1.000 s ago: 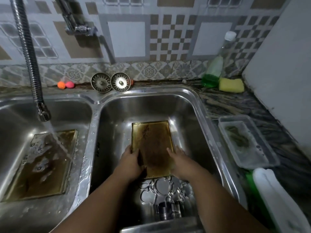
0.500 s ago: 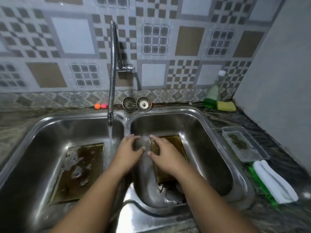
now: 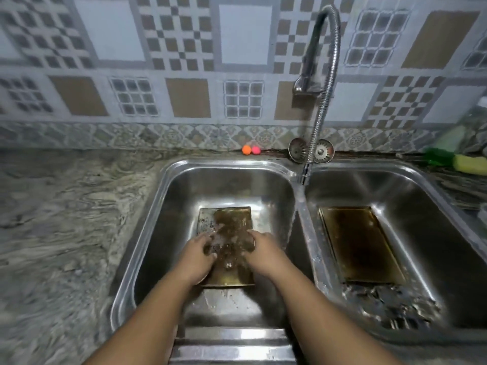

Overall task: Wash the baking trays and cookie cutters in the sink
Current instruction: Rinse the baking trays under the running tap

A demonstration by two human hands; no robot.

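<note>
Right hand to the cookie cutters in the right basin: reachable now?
Likely yes, once it releases the tray: only the low divider lies between the right hand and the cookie cutters, which lie uncovered.

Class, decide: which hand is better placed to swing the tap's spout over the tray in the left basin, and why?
Probably right: the right hand holds the tray at its right edge, nearer the spout; the left hand holds the far edge.
</note>
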